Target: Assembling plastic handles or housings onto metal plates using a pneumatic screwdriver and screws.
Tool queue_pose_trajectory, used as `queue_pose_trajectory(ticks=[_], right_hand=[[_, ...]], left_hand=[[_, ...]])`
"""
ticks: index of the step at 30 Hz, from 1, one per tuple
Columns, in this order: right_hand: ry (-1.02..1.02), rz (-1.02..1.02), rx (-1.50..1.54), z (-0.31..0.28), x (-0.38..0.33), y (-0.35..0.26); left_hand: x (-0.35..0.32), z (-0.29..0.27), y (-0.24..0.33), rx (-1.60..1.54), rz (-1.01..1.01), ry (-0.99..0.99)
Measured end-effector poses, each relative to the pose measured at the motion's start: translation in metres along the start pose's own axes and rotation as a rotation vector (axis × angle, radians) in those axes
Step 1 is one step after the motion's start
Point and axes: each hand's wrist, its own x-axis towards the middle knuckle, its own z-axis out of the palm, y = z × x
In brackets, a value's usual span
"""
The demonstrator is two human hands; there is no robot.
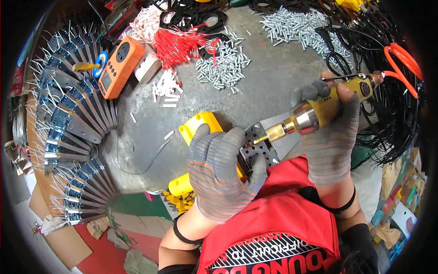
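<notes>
A grey-gloved hand, my right hand (331, 146), is closed round a gold and silver air screwdriver (315, 114). An orange coiled hose (401, 64) runs from its rear end. Its bit (261, 139) points down and left onto a dark, hole-punched metal bracket (256, 153), which has a plain grey plate on its far side. My left hand (223, 171), gloved too, grips this bracket with fingers and thumb and lies over a yellow plastic part (200, 122). The left palm hides much of the yellow part. Whether a screw sits under the bit is too small to tell.
Heaps of silver screws (223, 64), red-tipped wires (180, 45) and white sleeves (166, 89) lie on the grey metal table (150, 146). An orange meter (121, 67) stands left of them. Rows of metal plates with wires (82, 118) line the left side, black cables (378, 132) the right.
</notes>
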Motion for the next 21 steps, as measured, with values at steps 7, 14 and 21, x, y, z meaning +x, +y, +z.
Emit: queue_pose_trajectory(ticks=[7, 14, 21], right_hand=[[0.015, 0.063, 0.076, -0.002, -0.005, 0.002], [-0.001, 0.13, 0.025, -0.005, -0.002, 0.002], [-0.165, 0.189, 0.118, -0.005, -0.006, -0.003]], left_hand=[[0.002, 0.002, 0.002, -0.116, -0.084, 0.028], [0.001, 0.009, 0.0, -0.131, -0.066, 0.065], [0.004, 0.003, 0.004, -0.071, -0.048, 0.023]])
